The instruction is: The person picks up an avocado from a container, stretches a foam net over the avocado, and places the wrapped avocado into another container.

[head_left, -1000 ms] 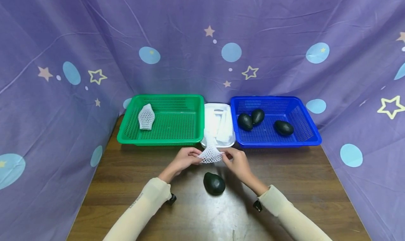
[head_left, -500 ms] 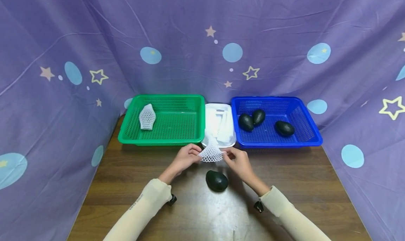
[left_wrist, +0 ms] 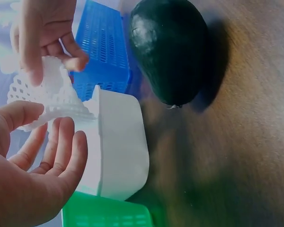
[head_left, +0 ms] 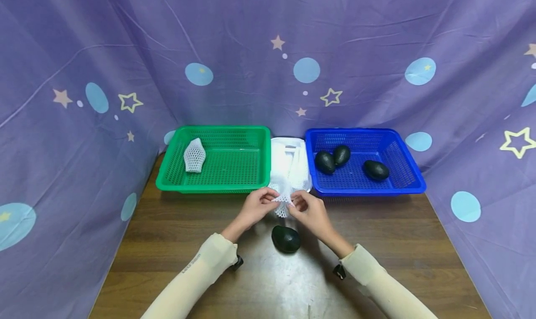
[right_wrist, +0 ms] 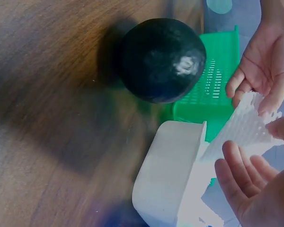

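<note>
A white foam net sleeve hangs between both hands, at the near rim of a white bin. The left hand pinches one side of its mouth between thumb and fingers. At the opposite side, the right hand pinches the edge the same way. In the left wrist view the net looks gathered and narrow, its far end toward the bin. On the table just nearer than the hands lies a dark green avocado, touched by neither; its stem end shows in the left wrist view.
Left of the bin stands a green basket with one net-wrapped item inside. A blue basket to the right holds three avocados. More white nets lie in the bin. A patterned purple curtain surrounds the wooden table.
The hands have come closer together, the left moving right, so the stretched net mouth is now narrower. The avocado on the table shifted slightly away from the person earlier.
</note>
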Demonstrator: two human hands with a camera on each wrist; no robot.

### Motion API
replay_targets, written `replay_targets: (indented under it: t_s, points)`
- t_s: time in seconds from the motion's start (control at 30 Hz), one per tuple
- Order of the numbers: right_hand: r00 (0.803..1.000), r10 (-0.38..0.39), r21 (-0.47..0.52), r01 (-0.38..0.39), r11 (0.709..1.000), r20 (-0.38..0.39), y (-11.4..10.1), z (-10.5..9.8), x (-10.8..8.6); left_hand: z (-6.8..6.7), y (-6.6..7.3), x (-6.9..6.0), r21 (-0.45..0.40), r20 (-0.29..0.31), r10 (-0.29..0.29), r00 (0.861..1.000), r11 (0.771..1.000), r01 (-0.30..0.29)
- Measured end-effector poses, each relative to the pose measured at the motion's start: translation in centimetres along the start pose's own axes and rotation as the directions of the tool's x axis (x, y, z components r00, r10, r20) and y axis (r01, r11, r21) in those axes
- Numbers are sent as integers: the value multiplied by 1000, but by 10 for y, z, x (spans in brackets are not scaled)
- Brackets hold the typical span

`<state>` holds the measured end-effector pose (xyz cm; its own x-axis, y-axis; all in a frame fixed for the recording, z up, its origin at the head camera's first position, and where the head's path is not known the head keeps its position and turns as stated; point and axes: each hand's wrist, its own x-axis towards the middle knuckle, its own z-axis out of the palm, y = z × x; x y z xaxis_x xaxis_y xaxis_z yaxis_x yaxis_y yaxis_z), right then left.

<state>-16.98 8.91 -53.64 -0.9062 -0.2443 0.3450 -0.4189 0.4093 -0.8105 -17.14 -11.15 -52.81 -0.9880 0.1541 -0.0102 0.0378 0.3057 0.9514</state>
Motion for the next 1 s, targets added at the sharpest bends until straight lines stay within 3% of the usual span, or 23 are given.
replay_targets:
  t_s: [0.17, 0.4, 0.7, 0.87, 1.0]
  points:
    - [995, 21, -60, -27, 998, -98, -4, -4, 5, 0, 2, 1, 36, 5, 43, 999, 998, -43]
    - [984, 36, -90, -53, 995, -176, 1, -15, 10, -11, 3, 0, 37, -10, -24, 1000, 999, 24]
    - [986, 27, -82, -41, 996, -166, 2, -20, 10, -23, 2, -1, 35, -18, -84, 996, 996, 84]
    - [995, 13, -108, -23, 994, -97, 3, -12, 7, -13, 3, -1, 23, 11, -77, 997, 997, 77]
    - [998, -38, -133, 31, 991, -49, 1, -5, 5, -3, 6, -1, 22, -9, -42, 999, 999, 42]
